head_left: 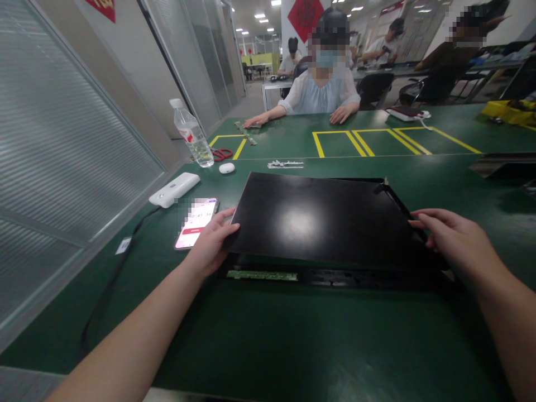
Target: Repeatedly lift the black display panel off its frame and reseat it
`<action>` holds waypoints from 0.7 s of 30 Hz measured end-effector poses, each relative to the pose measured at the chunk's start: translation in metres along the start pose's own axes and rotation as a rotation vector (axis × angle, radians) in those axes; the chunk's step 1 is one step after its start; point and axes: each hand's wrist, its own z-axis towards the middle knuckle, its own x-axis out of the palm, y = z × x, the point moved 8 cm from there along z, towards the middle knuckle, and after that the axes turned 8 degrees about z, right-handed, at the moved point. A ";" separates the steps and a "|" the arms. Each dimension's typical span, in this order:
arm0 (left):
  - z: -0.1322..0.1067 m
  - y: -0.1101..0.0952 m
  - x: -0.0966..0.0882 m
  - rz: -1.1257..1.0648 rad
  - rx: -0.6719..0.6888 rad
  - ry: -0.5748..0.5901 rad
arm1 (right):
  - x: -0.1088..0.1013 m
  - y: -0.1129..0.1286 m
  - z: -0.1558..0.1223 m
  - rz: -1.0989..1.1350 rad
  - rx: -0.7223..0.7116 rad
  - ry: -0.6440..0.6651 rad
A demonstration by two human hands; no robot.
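A flat black screen panel (pixel 310 220) lies at a slant over a black frame (pixel 355 278), its near edge raised a little. My left hand (pixel 215 237) grips the panel's left edge, thumb on top and fingers underneath. At the right side, my right hand (pixel 448 234) has its fingers closed on the rim of the frame, close beside the panel's edge. A green circuit board strip (pixel 262 276) shows along the near side of the frame. Most of the frame's inside is hidden under the panel.
Left of the panel are a lit phone (pixel 196 223), a white power bank (pixel 175 190) with a black cable, a water bottle (pixel 192 134), red scissors (pixel 223 154) and a white earbud case (pixel 226 168). White strips (pixel 285 164) lie beyond the panel. A person (pixel 322 89) sits opposite, both hands on the table.
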 end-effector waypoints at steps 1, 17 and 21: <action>0.000 0.000 0.000 0.003 0.001 0.007 | 0.000 0.003 -0.001 -0.054 -0.013 -0.013; -0.003 0.000 0.003 0.026 -0.023 -0.010 | -0.004 0.001 0.005 -0.240 -0.002 -0.058; -0.003 0.000 0.004 0.020 -0.020 -0.015 | -0.004 -0.004 0.011 -0.277 -0.030 -0.059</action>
